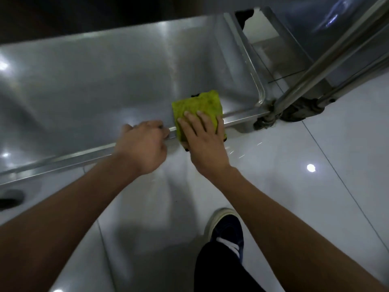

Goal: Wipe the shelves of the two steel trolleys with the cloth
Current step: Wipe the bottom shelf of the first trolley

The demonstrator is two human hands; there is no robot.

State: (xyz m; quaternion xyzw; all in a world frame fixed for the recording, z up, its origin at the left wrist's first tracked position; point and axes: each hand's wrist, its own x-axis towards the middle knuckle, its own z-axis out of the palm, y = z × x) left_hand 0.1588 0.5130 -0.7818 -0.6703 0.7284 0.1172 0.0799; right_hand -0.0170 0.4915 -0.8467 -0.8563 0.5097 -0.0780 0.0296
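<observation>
A low steel trolley shelf (94, 81) fills the upper left of the head view, its raised rim running along the near side. A folded yellow-green cloth (197, 106) lies over that near rim close to the shelf's right corner. My right hand (202, 142) presses flat on the cloth's near part, fingers spread. My left hand (143, 144) is curled around the rim just left of the cloth. At the upper right stands a second steel trolley (341, 22), its slanted tubular legs (328, 57) reaching down to a dark caster (301, 108).
Glossy white floor tiles (315, 165) spread below and to the right. My dark shoe with a white sole (227, 230) and dark trouser leg stand at the bottom centre. A dark object (10, 199) sits at the left edge under the shelf.
</observation>
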